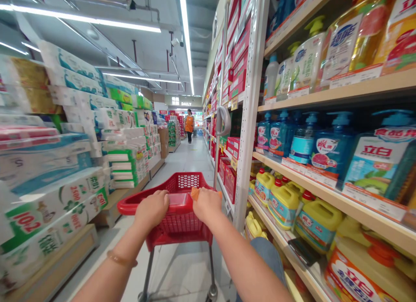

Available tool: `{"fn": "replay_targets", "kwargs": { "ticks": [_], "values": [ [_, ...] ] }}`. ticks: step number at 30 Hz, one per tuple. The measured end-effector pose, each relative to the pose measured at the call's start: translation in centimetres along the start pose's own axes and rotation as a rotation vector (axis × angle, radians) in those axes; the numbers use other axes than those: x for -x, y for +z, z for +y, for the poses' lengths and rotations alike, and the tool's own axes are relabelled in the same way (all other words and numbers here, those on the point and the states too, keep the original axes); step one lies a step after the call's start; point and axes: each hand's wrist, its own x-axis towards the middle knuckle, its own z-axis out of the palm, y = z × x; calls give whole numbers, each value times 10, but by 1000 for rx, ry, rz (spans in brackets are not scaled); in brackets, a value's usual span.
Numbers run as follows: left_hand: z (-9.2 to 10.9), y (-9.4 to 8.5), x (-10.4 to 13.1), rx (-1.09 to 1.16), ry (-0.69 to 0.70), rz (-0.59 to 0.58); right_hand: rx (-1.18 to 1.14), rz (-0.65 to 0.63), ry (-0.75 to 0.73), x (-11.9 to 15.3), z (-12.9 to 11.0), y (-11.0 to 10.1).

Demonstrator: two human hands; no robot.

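A red shopping cart (182, 226) stands in front of me in the aisle, its basket of perforated plastic. My left hand (152, 206) is closed round the left part of its handle; a bracelet circles that wrist. Closed as well, my right hand (208, 203) rests at the right end of the handle. Something orange (195, 193) shows at the fingers of the right hand, too small to identify. Between the two hands lies a flat red panel (178, 199) of the handle.
Shelves (325, 172) of bottles run close along the right side. Stacked paper packs (58, 198) line the left on low platforms. A person in an orange vest (189, 123) is farther down the aisle floor (183, 157). A grey ring-shaped handle (223, 121) juts out beside the right shelving.
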Motion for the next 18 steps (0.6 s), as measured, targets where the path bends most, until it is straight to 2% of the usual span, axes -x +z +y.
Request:
{"fn": "replay_targets", "kwargs": {
  "ticks": [3, 5, 8, 11, 14, 16, 18],
  "values": [
    [18, -4, -1, 11, 78, -28, -56, 29, -61, -6, -22, 8],
    [18, -9, -1, 97, 146, -71, -100, 49, -157, -5, -27, 11],
    [1, -17, 0, 181, 122, -149, -122, 45, -236, -2, -10, 5],
    [-8, -19, 5, 116, 20, -189, -65, 31, -114, -5, 13, -1],
    [7, -18, 9, 62, -9, -209, 9, 30, -19, -9, 8, 0],
    [22, -19, 10, 43, 45, -223, -8, 45, -74, -8, -7, 3],
    [32, -22, 11, 35, 114, -239, -65, 57, -195, -4, -20, 6]
  ]
}}
